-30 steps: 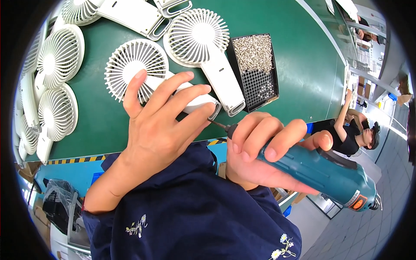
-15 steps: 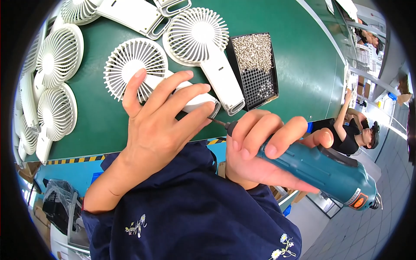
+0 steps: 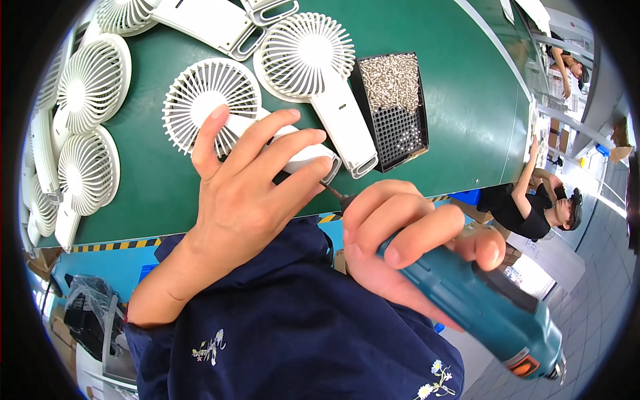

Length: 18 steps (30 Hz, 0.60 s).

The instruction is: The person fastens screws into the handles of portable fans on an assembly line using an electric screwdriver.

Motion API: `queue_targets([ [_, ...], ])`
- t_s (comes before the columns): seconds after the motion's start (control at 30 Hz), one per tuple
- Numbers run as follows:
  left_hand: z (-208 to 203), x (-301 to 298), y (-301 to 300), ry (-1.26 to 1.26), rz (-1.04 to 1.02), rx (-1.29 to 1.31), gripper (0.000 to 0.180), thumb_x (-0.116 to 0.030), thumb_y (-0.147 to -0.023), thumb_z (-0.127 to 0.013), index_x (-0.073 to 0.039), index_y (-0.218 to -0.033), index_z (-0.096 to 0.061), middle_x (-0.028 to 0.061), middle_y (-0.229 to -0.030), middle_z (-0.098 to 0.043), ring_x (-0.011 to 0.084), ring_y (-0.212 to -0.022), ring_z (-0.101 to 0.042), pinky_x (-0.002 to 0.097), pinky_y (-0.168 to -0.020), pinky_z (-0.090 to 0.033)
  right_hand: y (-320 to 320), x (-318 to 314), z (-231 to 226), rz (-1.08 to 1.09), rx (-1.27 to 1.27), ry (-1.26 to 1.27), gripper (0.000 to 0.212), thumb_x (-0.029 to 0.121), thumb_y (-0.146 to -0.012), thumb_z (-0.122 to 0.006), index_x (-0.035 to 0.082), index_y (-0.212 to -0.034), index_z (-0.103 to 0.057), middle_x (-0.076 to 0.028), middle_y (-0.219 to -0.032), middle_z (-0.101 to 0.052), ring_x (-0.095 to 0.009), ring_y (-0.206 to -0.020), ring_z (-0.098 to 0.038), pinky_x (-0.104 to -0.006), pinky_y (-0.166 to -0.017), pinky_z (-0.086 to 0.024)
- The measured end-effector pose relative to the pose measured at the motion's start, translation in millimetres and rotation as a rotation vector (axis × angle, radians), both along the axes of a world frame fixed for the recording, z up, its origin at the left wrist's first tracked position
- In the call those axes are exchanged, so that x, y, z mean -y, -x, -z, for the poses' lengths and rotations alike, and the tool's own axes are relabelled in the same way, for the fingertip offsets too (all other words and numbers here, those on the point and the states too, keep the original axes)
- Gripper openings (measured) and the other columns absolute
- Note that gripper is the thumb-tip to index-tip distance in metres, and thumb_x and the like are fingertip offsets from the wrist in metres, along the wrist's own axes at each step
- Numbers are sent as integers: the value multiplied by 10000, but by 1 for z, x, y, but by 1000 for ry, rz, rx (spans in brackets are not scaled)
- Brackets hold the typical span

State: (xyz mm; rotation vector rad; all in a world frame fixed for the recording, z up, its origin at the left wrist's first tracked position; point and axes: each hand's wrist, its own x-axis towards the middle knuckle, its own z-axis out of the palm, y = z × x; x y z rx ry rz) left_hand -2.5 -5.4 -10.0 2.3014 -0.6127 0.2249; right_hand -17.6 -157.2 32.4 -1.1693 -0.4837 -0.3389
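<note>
A white handheld fan lies on the green table with its round grille up. My left hand holds its handle, fingers spread over it and the thumb hidden underneath. Wrapped round a teal electric screwdriver, my right hand points its thin bit at the handle's near end, by my left fingertips. Whether the bit touches a screw there is hidden. Just to the right lies a second white fan, its handle beside a black tray with many small silver screws heaped at its far end.
More white fans are piled along the table's left side. Another fan handle lies at the far edge of view. Black-and-yellow tape marks the table's near edge. At the right, a person in black stands by the neighbouring bench.
The screwdriver's rear end has swung down and toward me with my right hand, so the tool stands steeper in view. Its bit stays by the fan handle's end. My left hand has hardly moved.
</note>
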Motion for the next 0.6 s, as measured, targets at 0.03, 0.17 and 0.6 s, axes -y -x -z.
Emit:
queue_targets([
  [0.03,1,1,0,0,5,-6,254,-188,-701,-779,-191,-947,-713,-40,-1119,-668,196,-1143,-588,481,-1125,-136,0,-3,2,41,15,7,311,252,-989,-479,212,-1278,-371,-125,-804,-558,-256,-522,-541,-365,-435,-436],
  [0.17,-1,0,1,12,-5,-5,258,-182,-704,-777,-193,-953,-710,-40,-1118,-668,196,-1144,-588,482,-1125,-139,0,-7,1,28,46,38,306,207,-977,-511,202,-1248,-370,-128,-805,-565,-241,-504,-538,-338,-415,-435],
  [0.6,5,0,2,35,-18,53,211,-183,-715,-746,-184,-916,-681,-45,-1084,-650,171,-1129,-586,482,-1116,-158,1,-7,8,23,69,67,327,192,-961,-534,198,-1236,-357,-117,-786,-550,-245,-508,-538,-357,-427,-447],
])
